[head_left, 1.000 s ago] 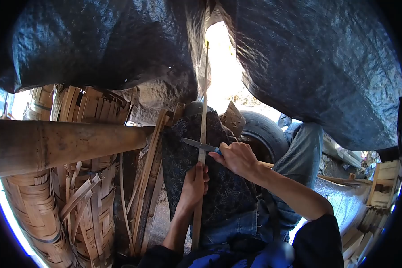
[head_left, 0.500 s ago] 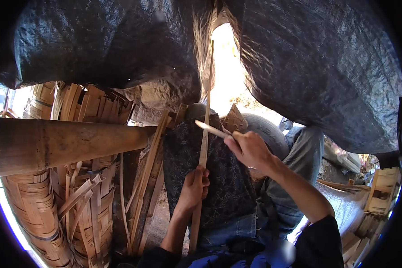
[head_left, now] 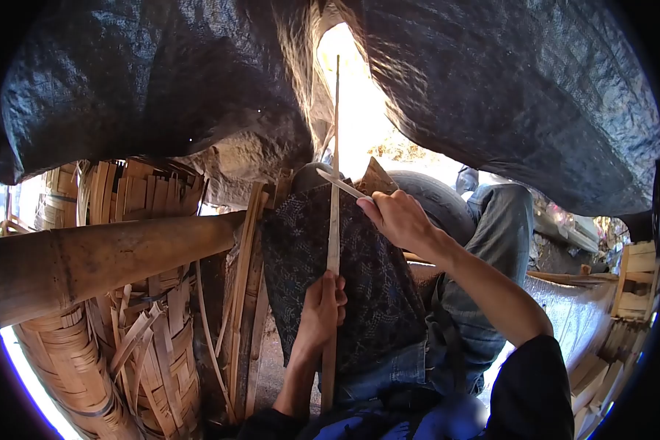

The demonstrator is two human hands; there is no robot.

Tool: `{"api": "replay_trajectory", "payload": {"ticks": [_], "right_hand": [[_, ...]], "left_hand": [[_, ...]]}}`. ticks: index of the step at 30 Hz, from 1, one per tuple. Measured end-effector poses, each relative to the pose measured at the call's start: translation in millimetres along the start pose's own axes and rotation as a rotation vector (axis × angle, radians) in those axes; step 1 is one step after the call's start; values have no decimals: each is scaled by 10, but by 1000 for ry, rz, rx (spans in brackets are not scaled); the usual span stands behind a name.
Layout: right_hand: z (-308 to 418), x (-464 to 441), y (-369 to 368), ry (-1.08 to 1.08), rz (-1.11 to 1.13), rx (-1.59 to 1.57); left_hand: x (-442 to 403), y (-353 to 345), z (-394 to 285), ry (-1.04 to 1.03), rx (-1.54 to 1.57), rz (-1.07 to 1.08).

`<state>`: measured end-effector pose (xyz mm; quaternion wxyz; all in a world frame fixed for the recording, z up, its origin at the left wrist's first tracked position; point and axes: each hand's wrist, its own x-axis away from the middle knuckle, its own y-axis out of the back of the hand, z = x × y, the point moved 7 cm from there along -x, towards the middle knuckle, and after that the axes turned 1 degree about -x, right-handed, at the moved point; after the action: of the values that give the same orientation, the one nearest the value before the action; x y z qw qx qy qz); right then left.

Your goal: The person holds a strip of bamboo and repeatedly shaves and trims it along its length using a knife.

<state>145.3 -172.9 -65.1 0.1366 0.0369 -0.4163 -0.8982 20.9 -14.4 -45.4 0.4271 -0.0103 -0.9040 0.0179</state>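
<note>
A bamboo strip (head_left: 334, 253) is clamped in the closed left hand (head_left: 320, 308), with its narrow end extended ahead of that hand. A knife (head_left: 350, 189) is gripped by the right hand (head_left: 403, 221); the strip is crossed by its blade beyond the left hand. Patterned cloth (head_left: 378, 312) is spread beneath the left hand.

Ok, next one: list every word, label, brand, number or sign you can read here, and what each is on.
None can be read for certain.
Tyre: any sidewall markings are too dark and blurred to read.
Shirt: blue print, cut off by the frame; cannot tell if it is lettering.
Knife: no readable mark on the blade.
Strip: no writing visible.
</note>
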Motion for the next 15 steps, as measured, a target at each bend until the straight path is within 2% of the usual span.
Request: {"api": "replay_trajectory", "payload": {"ticks": [2,4,6,9,11,15], "right_hand": [[56,-3,28,-5,33,-73],[248,173,3,156,60,-141],[300,302,-67,187,130,-126],[304,321,-57,163,189,-92],[365,323,-53,122,240,-5],[372,313,-110,169,147,87]], "left_hand": [[-14,16,-11,4,31,17],[-10,50,-50,13,56,15],[-4,50,-38,21,78,16],[-37,37,-2,-9,-11,-20],[-58,66,-14,-122,-136,-75],[-63,71,-14,-96,-116,-86]]}}
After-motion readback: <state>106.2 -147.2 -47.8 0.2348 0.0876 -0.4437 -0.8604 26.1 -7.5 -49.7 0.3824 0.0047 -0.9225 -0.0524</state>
